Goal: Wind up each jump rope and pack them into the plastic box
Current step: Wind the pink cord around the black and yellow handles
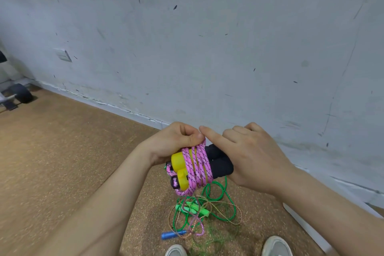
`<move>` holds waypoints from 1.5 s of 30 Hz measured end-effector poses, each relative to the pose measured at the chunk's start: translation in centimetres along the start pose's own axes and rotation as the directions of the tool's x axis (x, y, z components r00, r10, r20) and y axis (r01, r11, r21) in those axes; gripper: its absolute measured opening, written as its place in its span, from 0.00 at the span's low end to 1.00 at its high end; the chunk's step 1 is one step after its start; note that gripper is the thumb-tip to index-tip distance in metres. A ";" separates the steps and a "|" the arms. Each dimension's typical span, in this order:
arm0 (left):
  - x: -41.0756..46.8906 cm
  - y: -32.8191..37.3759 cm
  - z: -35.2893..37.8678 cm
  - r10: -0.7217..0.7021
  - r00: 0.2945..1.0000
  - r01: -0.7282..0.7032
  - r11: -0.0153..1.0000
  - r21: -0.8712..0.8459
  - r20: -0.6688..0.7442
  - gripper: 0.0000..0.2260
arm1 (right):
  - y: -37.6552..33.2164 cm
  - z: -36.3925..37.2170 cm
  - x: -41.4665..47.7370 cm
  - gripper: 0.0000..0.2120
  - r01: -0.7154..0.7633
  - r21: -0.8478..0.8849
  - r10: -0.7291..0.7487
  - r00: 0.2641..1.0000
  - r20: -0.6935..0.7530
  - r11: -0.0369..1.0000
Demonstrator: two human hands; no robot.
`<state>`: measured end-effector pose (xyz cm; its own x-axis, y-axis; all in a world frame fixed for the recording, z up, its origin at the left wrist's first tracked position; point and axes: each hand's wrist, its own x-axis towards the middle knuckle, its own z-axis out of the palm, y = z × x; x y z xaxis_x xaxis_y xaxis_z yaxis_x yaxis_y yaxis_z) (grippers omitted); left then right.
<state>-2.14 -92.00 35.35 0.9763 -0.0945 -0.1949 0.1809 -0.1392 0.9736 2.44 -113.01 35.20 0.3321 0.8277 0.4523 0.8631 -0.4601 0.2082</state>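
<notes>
Above the cork-brown floor point(62, 151), close to a scuffed wall point(207, 48): one pink jump rope point(198, 164), wound in several turns around its paired handles, yellow caps point(177, 161) at one end and black foam grips point(221, 165) at the other. The left hand point(176, 141) grips the bundle from above at the cap end, thumb pinching the topmost turn. The right hand point(255, 156) is wrapped round the foam grips, its index finger point(216, 137) laid straight toward that thumb. Risks, as judged: the turns look loose and uneven, and a free loop hangs below the caps, so releasing the thumb before the end is tucked would probably let the coil spring open; the hanging loop could also catch the heap beneath when the bundle is lowered. Below lies that heap: a green jump rope point(226, 199) with green handles point(193, 208), tangled with a thinner tan cord and a blue handle point(171, 235), and pulling one out could drag the other along. Two shoes point(176, 250) stand just beside the heap, so treading on a strand is possible. Not determinable: the rope's free end, hidden under the left hand; the right hand's lower fingers behind the grips; the number of ropes in the tangle. The plastic box cannot be identified; a pale edge at lower right is cut off and unclear.
</notes>
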 end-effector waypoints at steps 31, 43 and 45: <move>-0.7 1.6 1.9 0.515 0.842 -0.240 0.092 0.967 0.160 0.15 | -0.9 1.8 0.1 0.08 -0.166 -0.211 0.182 0.982 0.056 0.963; -0.8 1.8 -0.2 0.173 0.982 -0.112 0.858 0.501 -0.078 0.06 | -2.6 0.9 0.2 0.19 -0.097 -0.121 0.096 0.995 -0.013 0.988; -1.0 1.6 -0.5 0.114 0.989 -0.074 0.936 0.345 -0.098 0.03 | -2.6 0.9 0.4 0.15 -0.075 -0.098 0.076 0.997 0.010 0.992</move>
<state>-2.74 -91.59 37.13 0.9975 -0.0131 -0.0696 0.0557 -0.4630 0.8846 0.61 -111.21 34.07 0.4008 0.7936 0.4579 0.7942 -0.5501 0.2582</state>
